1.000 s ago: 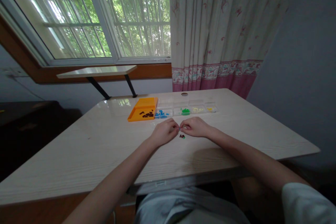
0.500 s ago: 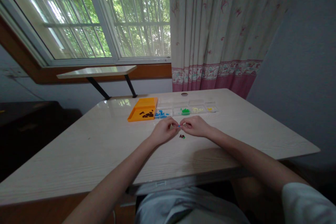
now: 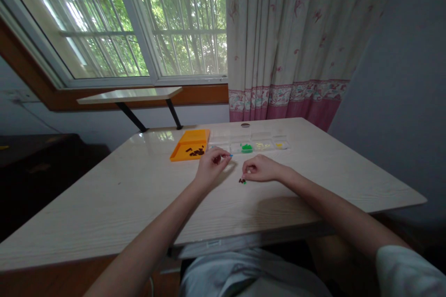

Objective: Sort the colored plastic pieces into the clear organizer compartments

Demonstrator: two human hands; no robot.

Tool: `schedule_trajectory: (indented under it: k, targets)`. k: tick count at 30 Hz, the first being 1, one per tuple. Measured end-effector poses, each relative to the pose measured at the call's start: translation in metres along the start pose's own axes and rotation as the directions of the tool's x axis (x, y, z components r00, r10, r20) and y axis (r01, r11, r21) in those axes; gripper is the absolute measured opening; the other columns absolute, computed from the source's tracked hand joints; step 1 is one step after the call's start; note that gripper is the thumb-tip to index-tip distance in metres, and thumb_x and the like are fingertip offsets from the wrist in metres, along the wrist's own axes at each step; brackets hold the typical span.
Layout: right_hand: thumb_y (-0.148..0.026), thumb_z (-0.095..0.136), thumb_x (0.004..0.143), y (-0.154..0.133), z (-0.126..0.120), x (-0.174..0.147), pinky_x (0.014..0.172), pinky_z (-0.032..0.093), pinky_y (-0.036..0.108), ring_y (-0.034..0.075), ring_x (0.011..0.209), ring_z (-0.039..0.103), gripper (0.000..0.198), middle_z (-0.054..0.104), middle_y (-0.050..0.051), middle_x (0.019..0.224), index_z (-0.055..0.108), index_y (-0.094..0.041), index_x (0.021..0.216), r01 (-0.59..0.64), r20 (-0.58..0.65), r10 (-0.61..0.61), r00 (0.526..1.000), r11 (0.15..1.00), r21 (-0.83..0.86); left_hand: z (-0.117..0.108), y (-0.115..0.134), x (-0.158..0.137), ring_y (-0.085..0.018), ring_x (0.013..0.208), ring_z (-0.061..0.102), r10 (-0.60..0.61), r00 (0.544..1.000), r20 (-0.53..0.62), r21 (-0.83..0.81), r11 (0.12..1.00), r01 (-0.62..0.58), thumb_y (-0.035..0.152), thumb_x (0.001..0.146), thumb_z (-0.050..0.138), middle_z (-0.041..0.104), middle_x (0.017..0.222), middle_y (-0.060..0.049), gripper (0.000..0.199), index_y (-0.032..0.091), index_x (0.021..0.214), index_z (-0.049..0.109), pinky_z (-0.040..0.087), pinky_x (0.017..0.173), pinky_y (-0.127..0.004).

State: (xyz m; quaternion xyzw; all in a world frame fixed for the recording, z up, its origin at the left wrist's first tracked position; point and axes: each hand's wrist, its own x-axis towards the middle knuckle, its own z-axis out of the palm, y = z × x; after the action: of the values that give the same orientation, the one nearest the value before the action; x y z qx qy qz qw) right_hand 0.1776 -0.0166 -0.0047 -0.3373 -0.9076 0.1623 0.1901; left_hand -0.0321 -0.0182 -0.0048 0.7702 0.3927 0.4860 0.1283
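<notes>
A small blue piece (image 3: 231, 155) is pinched between the thumb and fingertips of my left hand (image 3: 209, 165), held above the table in front of the clear boxes. My right hand (image 3: 262, 168) is lower and to the right, its fingers closed and pointing down. Its fingertips are at a little cluster of dark brown and green pieces (image 3: 241, 181) on the tabletop. Whether they grip one of these is too small to tell. My left hand covers most of the blue pieces in the box behind it.
An open orange case (image 3: 183, 150) with several dark brown pieces (image 3: 195, 152) lies at the back left. To its right stand clear boxes with green pieces (image 3: 246, 148), pale yellow pieces (image 3: 262, 145) and yellow pieces (image 3: 279, 145). A raised shelf (image 3: 130, 95) stands at the table's far left.
My hands were together at the blue piece. Now the left has moved up and left with it, while the right has let go of it and come down to the brown and green pieces.
</notes>
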Motion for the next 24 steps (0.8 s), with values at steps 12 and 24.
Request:
schedule_trajectory:
  k: [12, 24]
  targets:
    - [-0.035, 0.060, 0.073, -0.001, 0.004, 0.001, 0.047, 0.028, 0.017, 0.006, 0.048, 0.045, 0.021, 0.052, -0.004, 0.053, 0.067, -0.016, 0.077, -0.034, 0.096, 0.031, 0.995, 0.999, 0.033, -0.008, 0.008, 0.000, -0.007, 0.055, 0.045, 0.077, 0.977, -0.197, 0.020, 0.997, -0.074, 0.031, 0.076, 0.058, 0.057, 0.070, -0.001, 0.015, 0.017, 0.078, 0.065, 0.039, 0.053, -0.019]
    - [-0.026, 0.055, 0.076, 0.001, 0.001, 0.001, 0.048, 0.027, 0.016, 0.006, 0.048, 0.043, 0.016, 0.052, -0.003, 0.054, 0.068, -0.018, 0.080, -0.007, 0.078, 0.006, 0.997, 1.000, 0.011, -0.009, -0.011, 0.004, -0.008, 0.053, 0.045, -0.009, 0.970, -0.245, 0.138, 0.990, 0.044, 0.032, 0.077, 0.055, 0.057, 0.068, 0.000, 0.018, 0.017, 0.079, 0.064, 0.038, 0.053, -0.020]
